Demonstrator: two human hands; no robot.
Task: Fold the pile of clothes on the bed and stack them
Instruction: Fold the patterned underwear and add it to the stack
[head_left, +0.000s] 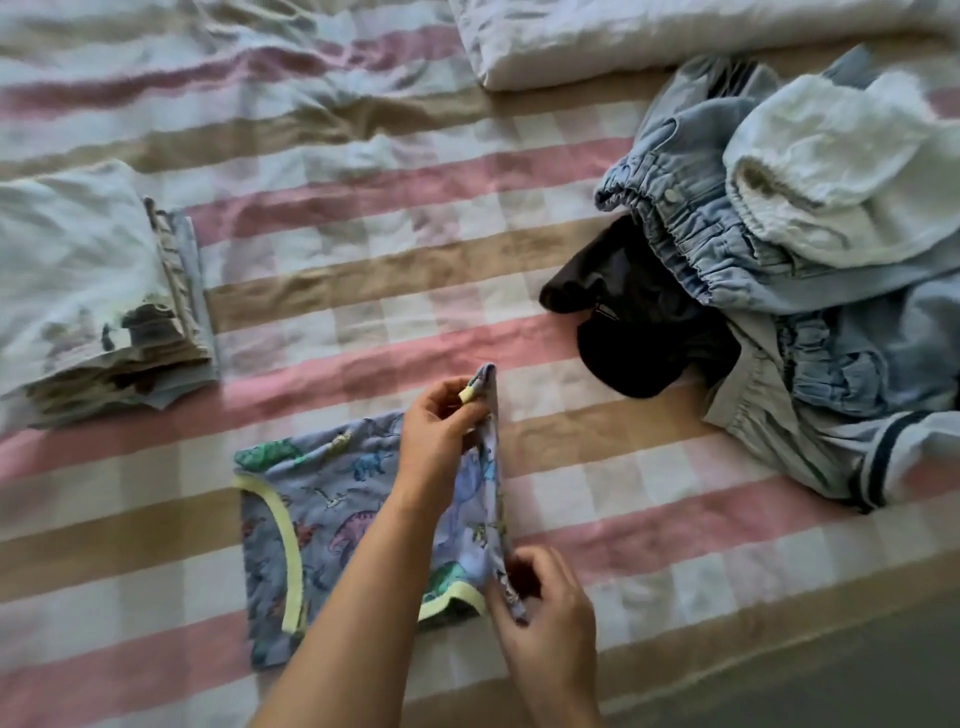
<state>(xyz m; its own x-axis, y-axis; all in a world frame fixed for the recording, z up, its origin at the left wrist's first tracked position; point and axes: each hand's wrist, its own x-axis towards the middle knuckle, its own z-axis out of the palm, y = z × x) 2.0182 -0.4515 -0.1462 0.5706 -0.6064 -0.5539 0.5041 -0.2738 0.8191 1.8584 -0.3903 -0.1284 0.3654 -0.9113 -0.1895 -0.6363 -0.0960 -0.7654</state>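
A small blue dinosaur-print garment (332, 519) with yellow-green trim lies flat on the bed in front of me. My left hand (441, 431) pinches its far right corner and lifts that edge off the bed. My right hand (545, 613) pinches the near right corner of the same raised edge. A stack of folded pale clothes (93, 296) sits at the left. The unfolded pile (779, 260) of denim, white and black clothes lies at the right.
The bed has a pink, beige and white checked sheet (363, 249), wrinkled at the back. A folded white duvet (623, 36) lies at the far edge. The bed's near edge and grey floor (857, 686) show at bottom right.
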